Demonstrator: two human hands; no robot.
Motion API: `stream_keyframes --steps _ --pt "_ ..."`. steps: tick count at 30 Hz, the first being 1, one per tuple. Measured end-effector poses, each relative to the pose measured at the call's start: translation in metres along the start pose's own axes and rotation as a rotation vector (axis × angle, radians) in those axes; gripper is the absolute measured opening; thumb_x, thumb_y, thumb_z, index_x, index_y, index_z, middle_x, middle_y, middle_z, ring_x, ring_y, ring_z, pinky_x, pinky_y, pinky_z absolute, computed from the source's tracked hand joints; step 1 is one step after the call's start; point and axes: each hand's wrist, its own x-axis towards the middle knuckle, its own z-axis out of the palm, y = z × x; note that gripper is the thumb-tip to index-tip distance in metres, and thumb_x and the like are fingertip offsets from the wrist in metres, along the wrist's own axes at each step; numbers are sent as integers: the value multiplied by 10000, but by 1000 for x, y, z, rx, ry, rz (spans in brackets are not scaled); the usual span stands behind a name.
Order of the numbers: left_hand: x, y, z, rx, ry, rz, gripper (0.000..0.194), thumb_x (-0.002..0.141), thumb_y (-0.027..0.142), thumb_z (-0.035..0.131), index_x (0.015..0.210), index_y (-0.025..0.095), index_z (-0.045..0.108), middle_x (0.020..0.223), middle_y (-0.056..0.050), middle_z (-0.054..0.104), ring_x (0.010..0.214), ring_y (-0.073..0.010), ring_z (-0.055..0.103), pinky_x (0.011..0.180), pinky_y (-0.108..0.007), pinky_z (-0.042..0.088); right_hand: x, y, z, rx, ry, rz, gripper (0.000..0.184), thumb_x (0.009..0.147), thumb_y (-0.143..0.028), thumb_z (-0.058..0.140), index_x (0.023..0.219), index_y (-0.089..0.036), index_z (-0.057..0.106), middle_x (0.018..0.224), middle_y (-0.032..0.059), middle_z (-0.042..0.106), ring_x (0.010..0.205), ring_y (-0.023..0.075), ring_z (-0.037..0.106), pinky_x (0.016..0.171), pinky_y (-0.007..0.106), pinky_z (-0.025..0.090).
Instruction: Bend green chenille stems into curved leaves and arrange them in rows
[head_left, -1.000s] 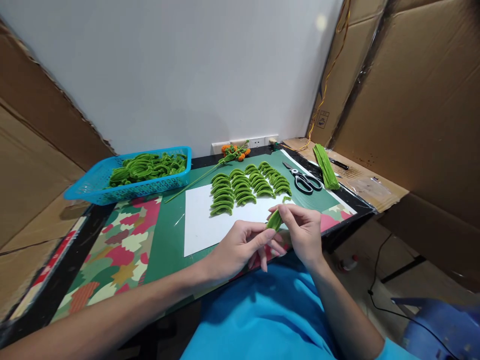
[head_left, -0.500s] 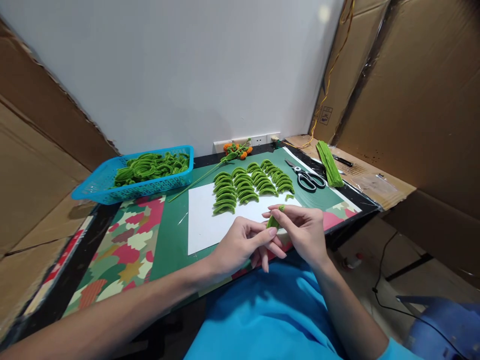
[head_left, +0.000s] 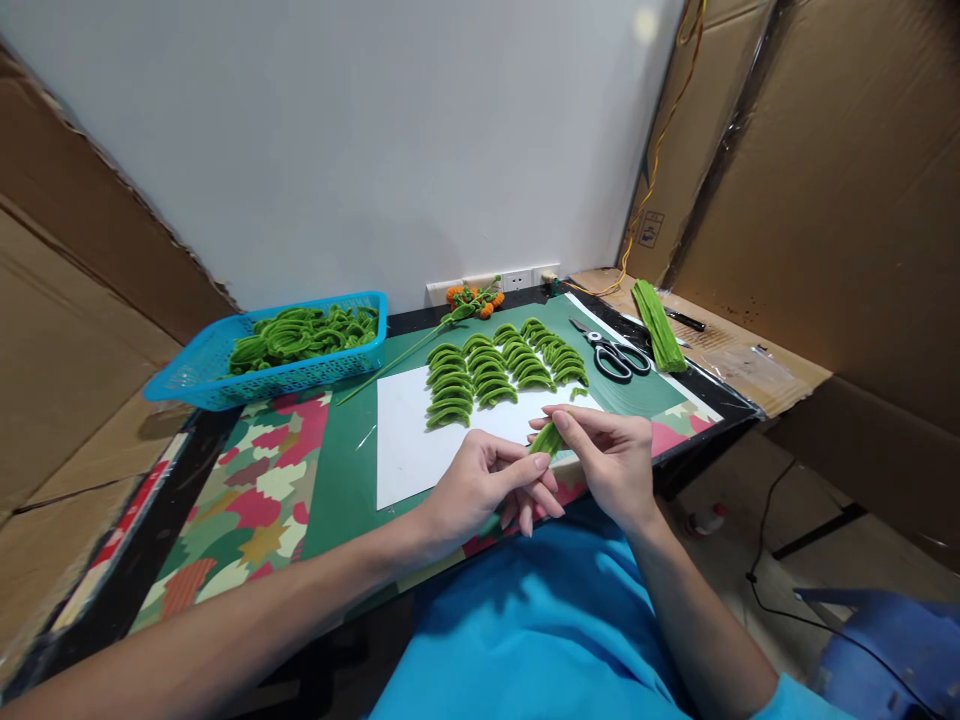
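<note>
So the curved green pieces point(head_left: 450, 385) sit in four columns mid-frame, with the white sheet point(head_left: 405, 460) under the nearer ones, probably to keep them tidy and easy to count. Scissors point(head_left: 611, 360) lie right of centre, handles angled nearer the right hand point(head_left: 611, 455), likely for an easy grab. Both hands are lower centre, pinching one fuzzy green piece point(head_left: 547, 440) between them, I guess to steady both ends. Right thumb and fingers are nearly closed on its upper end; left hand point(head_left: 480, 490) pinches the lower end, spare fingers loosely spread.
</note>
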Motion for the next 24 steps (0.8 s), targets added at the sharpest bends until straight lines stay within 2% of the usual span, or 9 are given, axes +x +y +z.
stream_keyframes --steps 3,6,11,15,18,20,22,24 --pt "0 1 1 20 -7 -11 471 932 511 778 800 59 797 756 -191 826 444 -137 687 410 -167 475 -3 3 1 -123 61 -104 146 978 -253 751 1025 -227 887 910 49 869 706 216 831 670 292 681" --pt "0 1 0 7 -1 -34 488 919 539 784 796 66 783 738 -182 823 436 -140 681 395 -168 471 -5 4 3 -187 94 -182 178 983 -226 734 1081 -239 882 940 45 870 732 219 837 699 297 684" --pt "2 -3 -1 -8 5 -29 486 919 553 787 819 78 770 725 -160 821 434 -139 685 383 -162 465 -6 2 2 -177 129 -189 166 981 -216 736 1041 -245 888 911 32 868 724 227 838 713 316 696" --pt "3 -5 -1 -36 17 -7 445 938 534 777 865 95 769 724 -121 818 430 -136 680 369 -164 465 -7 3 3 -141 188 -172 169 985 -237 743 1088 -239 877 942 42 870 712 225 840 685 307 701" --pt "3 -4 -1 -13 14 26 451 963 520 754 813 95 776 700 -108 803 423 -119 659 380 -163 474 -4 2 3 -35 106 -64 147 958 -295 787 1052 -221 872 921 50 869 691 228 838 613 288 696" --pt "2 -3 -2 20 0 41 472 967 513 752 768 86 789 668 -109 788 417 -108 646 393 -157 474 -1 1 3 12 19 -21 132 920 -297 830 1008 -207 869 901 56 868 707 234 841 634 291 702" --pt "1 -3 -2 43 -9 30 481 961 510 757 758 76 808 648 -119 781 415 -113 648 392 -159 469 -2 2 3 -9 -14 -39 110 909 -266 837 995 -207 873 884 56 866 709 232 841 654 289 702" --pt "0 -3 -3 47 -3 6 490 955 512 757 754 69 817 645 -140 785 416 -131 660 378 -165 461 -4 4 3 -92 14 -118 117 913 -216 821 1014 -224 880 894 52 867 690 222 835 641 280 694"
